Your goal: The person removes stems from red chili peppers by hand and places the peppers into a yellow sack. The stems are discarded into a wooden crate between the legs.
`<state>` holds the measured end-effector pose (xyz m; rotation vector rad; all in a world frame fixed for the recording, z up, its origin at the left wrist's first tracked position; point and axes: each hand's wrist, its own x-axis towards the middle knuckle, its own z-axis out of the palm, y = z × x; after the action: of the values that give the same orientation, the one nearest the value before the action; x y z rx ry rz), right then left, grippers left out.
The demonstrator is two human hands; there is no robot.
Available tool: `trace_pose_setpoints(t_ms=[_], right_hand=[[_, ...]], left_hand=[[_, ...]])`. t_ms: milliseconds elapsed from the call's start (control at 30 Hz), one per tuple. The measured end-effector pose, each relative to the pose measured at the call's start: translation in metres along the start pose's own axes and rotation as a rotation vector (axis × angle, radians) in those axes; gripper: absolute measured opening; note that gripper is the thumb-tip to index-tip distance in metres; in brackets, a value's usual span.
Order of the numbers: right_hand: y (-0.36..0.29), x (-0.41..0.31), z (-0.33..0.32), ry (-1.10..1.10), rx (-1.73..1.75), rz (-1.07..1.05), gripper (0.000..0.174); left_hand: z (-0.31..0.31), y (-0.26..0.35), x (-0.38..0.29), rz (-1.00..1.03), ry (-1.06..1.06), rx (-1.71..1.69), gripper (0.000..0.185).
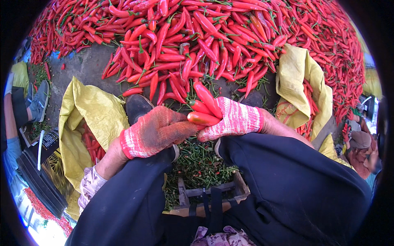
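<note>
My right hand (pixel 235 118), in a red and white knitted glove, grips several red chili peppers (pixel 207 97); their ends point left and up. Against the blunt, stemless end of the lowest large one rests my left hand (pixel 160 130), in a stained glove of the same kind, its fingertips partly hidden. Whether it pinches a stem cannot be made out. In front of my shoes spreads a large heap of red chili peppers (pixel 172 58), many with green stems. Green stems (pixel 200 160) litter the ground between my feet.
Yellow woven sacks with chilies inside stand open at the left (pixel 92 101) and right (pixel 295 80). A wooden frame (pixel 212 190) lies between my legs. Beside the left sack is a dark container (pixel 40 172). Other people sit at the far left and far right (pixel 363 144).
</note>
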<state>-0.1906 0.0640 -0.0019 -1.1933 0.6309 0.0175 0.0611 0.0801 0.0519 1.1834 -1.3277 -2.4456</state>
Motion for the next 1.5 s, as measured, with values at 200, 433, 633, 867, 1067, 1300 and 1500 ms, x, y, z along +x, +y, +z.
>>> trace_pose_setpoints(t_ms=[200, 433, 633, 867, 1067, 1300, 1500], right_hand=[[-0.016, -0.008, 0.008, -0.018, 0.312, -0.049, 0.092], [-0.032, -0.006, -0.005, -0.079, -0.155, -0.178, 0.065], [-0.013, -0.021, -0.018, -0.023, -0.359, 0.064, 0.052], [0.003, -0.013, -0.011, -0.022, -0.345, 0.067, 0.048], [0.000, -0.005, -0.012, -0.058, -0.564, 0.030, 0.042], [-0.005, -0.008, -0.004, -0.027, -0.323, 0.023, 0.037], [-0.018, -0.008, -0.004, 0.054, -0.323, 0.166, 0.051]], left_hand=[[0.019, -0.017, -0.008, 0.035, -0.015, -0.443, 0.032], [0.014, -0.014, -0.019, 0.001, 0.011, -0.319, 0.033], [0.013, 0.002, -0.027, 0.165, 0.272, 0.038, 0.034], [0.012, -0.008, 0.007, 0.132, 0.310, 0.538, 0.031], [0.010, -0.012, 0.017, 0.041, 0.178, 0.382, 0.035], [0.018, -0.020, 0.011, 0.073, 0.212, -0.037, 0.035], [0.019, -0.031, 0.012, 0.200, 0.356, -0.289, 0.033]])
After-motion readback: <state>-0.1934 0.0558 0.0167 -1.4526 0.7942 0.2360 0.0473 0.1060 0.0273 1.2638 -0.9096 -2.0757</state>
